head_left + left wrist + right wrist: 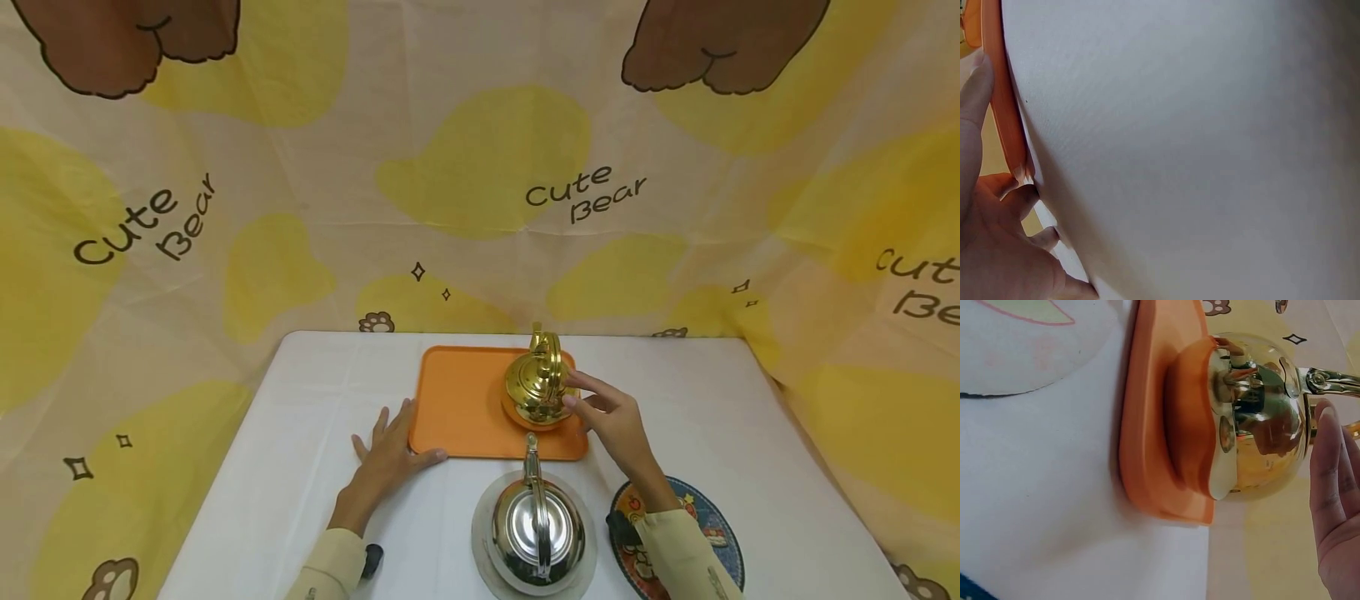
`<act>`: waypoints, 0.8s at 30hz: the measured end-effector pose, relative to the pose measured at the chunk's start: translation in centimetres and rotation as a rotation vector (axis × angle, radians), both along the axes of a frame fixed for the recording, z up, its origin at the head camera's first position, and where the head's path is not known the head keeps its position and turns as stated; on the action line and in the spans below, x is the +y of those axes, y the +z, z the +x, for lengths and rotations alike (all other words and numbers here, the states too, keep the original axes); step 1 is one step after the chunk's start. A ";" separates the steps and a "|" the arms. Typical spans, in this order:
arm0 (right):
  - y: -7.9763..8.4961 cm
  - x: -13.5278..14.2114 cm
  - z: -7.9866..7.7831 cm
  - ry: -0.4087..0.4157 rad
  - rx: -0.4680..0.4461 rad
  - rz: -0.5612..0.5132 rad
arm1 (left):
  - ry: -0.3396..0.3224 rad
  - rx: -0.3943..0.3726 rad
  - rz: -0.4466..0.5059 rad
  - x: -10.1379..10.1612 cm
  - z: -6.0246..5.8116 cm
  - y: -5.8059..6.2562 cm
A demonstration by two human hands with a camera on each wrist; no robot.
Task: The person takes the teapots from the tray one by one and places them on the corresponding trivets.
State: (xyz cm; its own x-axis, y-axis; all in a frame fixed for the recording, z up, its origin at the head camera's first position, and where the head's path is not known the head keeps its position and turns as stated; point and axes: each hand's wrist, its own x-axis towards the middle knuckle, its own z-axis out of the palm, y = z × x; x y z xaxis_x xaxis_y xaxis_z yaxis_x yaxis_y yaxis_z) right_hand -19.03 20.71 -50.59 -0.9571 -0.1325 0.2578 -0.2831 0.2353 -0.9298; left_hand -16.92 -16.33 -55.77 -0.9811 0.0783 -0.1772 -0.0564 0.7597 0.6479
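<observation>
Teapot (528, 385) gleams gold, right hand (618, 423) loosely extended beside it, touch uncertain, left hand (386, 462) spread against tray (465, 400).

Just below the frame's centre, the tray (457, 404) bears a stand (1188, 428) at its right; one teapot (534, 387) sits on that. My left hand (388, 467) is at the tray's lower-left corner, my right hand (621, 429) right of the teapot. Below, another teapot (558, 546) stands on a mat (482, 512).
</observation>
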 end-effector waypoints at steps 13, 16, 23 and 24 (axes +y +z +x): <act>0.5 -0.6 -1.4 0.013 -0.035 -0.007 | -0.001 0.009 0.001 0.0 0.1 -0.1; 0.4 -0.6 -1.7 0.014 -0.045 -0.015 | -0.002 0.012 0.001 0.1 0.0 -0.1; 0.4 -0.8 -2.1 0.026 -0.049 -0.056 | 0.001 0.005 0.007 0.1 0.0 0.2; 0.5 -0.8 -2.2 0.030 -0.050 -0.062 | 0.001 0.004 0.008 0.1 0.0 0.2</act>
